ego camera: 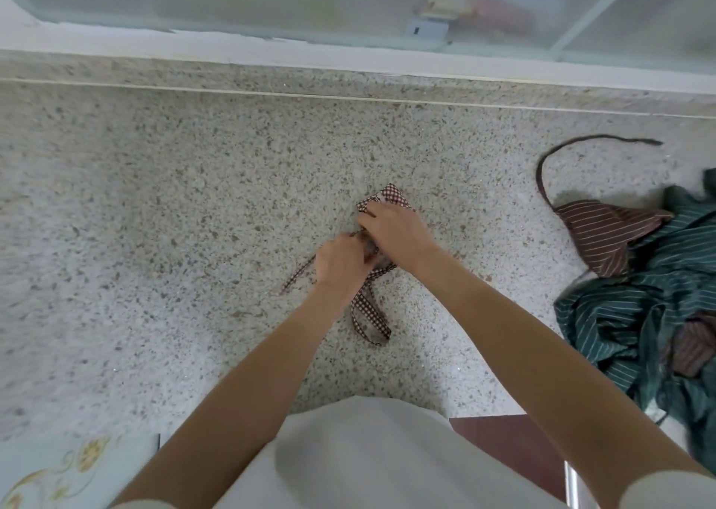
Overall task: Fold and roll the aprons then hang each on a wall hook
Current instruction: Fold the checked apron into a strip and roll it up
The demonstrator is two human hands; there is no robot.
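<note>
Item: one small rolled bundle of red-and-white checked cotton apron (392, 194), located just right of the frame's centre on the speckled grey-and-white stone worktop (174, 183). The bundle is pinned flat under the right hand (395, 233), whose fingers are spread over its upper end, presumably so that the roll is kept from springing open while it is tied. The left hand (341, 262) is closed on the apron's checked tie strap (370, 311) at the bundle's lower-left end; the grip itself is hidden behind the knuckles, and the strap appears to be drawn round the roll as a binding. One strap tail is trailed toward the lower left, and a loop is left lying below the hands, toward the bottom of the frame. The long axis of the bundle is judged to run diagonally, from lower left to upper right, with the exposed corner pointing to the upper right; most of its length is covered by the hands. Further stock: a brown striped apron (604, 233) with a dark curved strap, and a crumpled dark green striped apron (635, 314), heaped together at the right edge of the frame, well apart from the bundle, apparently awaiting folding. No wall hook is visible.
</note>
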